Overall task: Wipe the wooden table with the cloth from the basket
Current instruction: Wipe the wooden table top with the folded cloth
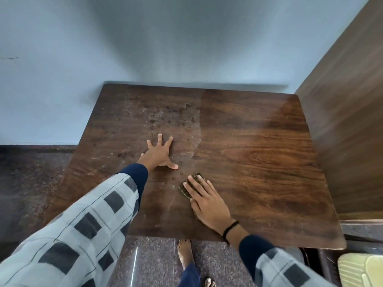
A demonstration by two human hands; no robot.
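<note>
Right hand (207, 206), fingers (193, 186) straight, presses the cloth (185, 193) on the table (259, 162); left hand (158, 155) splayed flat near stains (172, 114).

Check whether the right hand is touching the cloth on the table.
Touching. The head view shows the right hand lying flat on the cloth, fingers straight, pressing it onto the wooden table.

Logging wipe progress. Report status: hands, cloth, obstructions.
Right hand flat on cloth, pressing it to table. Left hand open, spread on dusty left half. Only that hand in the way.
</note>
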